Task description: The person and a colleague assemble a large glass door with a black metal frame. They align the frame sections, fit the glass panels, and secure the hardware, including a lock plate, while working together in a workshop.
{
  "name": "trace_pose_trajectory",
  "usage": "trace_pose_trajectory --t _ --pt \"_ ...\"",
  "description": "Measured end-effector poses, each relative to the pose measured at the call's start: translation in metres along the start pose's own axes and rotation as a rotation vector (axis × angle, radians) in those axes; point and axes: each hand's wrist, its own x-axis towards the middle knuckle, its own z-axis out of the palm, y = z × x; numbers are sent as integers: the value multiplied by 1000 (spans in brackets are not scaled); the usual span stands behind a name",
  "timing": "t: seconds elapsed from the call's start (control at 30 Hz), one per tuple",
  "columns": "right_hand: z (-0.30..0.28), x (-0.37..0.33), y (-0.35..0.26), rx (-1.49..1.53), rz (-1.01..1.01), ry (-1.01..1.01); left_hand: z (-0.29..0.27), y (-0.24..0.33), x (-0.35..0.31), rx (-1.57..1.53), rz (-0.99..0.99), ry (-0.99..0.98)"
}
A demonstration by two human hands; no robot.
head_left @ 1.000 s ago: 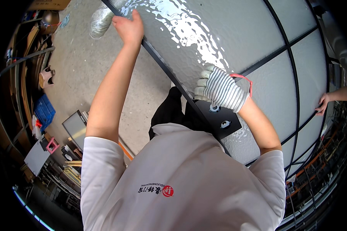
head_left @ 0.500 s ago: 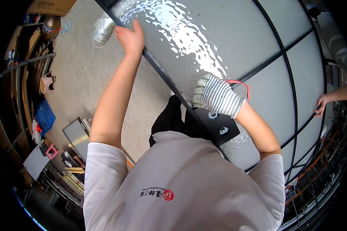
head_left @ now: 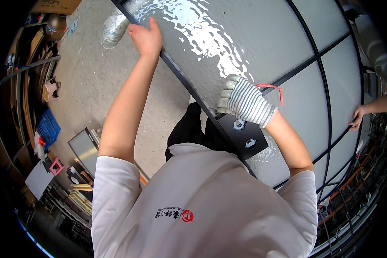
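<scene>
A large glass door panel (head_left: 266, 38) with rippled glass and thin black bars lies tilted before me. Around the left edge of its black frame (head_left: 176, 71) my bare left hand (head_left: 146, 39) is closed, with the thumb pointing up. My right hand (head_left: 245, 99), in a grey-and-white striped glove, rests over a crossbar at the upper end of a black lock plate (head_left: 244, 134) with two round cut-outs. Its fingers are curled, and what lies under them is hidden. Beside the glove sticks out a red strip (head_left: 276, 90).
Another person's hand (head_left: 357, 118) touches the panel's far right edge. On the concrete floor lies a roll of clear wrap (head_left: 114, 31). Shelving with boards (head_left: 32, 64), a blue crate (head_left: 49, 128) and a pink stool (head_left: 56, 166) stand at the left.
The panel has shifted slightly right and down in view, along with the red strip. Both my hands keep their places on it, the gloved one turning a little.
</scene>
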Motion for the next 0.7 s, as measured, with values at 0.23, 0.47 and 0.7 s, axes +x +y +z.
trace_pose_trajectory --t 0.23,0.47,0.7 --pt "-1 2 -1 105 0 -74 -1 1 0 -12 -17 -10" --pt "-12 -1 3 50 184 -71 -4 5 -4 -27 -39 -53" --pt "-22 -7 -17 371 187 -5 3 -2 -1 27 -25 -50"
